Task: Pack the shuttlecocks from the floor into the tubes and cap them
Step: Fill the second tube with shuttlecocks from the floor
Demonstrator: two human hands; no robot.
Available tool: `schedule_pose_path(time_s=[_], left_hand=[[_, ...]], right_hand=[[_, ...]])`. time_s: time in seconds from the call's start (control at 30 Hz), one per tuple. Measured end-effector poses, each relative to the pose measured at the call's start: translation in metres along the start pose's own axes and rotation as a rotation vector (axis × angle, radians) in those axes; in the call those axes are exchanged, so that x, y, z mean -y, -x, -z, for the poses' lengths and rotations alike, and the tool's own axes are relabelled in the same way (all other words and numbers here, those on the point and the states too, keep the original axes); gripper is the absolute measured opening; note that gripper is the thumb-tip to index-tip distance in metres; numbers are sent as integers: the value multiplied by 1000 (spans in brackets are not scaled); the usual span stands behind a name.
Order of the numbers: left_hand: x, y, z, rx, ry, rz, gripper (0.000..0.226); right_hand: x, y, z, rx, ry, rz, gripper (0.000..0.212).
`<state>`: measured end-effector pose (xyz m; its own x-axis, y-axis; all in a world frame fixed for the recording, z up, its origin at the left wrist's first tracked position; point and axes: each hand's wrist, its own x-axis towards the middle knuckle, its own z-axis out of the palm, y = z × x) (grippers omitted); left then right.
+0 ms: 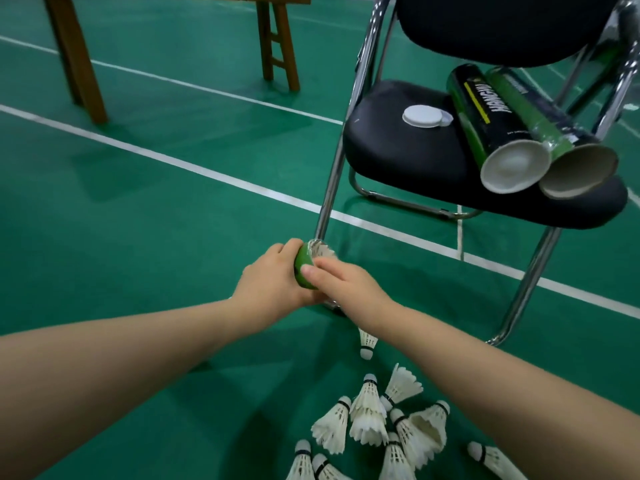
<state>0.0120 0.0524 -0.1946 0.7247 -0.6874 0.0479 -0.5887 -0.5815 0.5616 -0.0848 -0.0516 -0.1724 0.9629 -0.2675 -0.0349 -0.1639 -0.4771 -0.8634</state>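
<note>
Both hands, left hand [273, 289] wrapping the light green tube [304, 268], right hand [341, 284] pinching its rim, likely press fragile feathered shuttlecocks [320, 251] in gently.

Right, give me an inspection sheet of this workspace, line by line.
Surface: green court floor with white lines.
Job's things: green tube held upright in both hands, feathers showing at its mouth; loose shuttlecocks piled on the floor; two open tubes lying on the chair seat beside white caps.
Clutter: nothing seen.
Grippers: left hand wrapped around the tube; right hand at its top edge.
Cables: nothing seen.
Surroundings: black folding chair, wooden furniture legs behind.
</note>
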Motion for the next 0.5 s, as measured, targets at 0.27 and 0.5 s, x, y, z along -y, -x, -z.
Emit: schedule_pose_path(time_s=[0.27, 0.5], left_hand=[[10, 1, -32, -12, -183, -77, 85], [28, -31, -42, -77, -141, 6, 79]], right_hand=[[-27, -30, -2, 393, 73, -262, 41], [-86, -53, 50, -499, -97, -193, 41]])
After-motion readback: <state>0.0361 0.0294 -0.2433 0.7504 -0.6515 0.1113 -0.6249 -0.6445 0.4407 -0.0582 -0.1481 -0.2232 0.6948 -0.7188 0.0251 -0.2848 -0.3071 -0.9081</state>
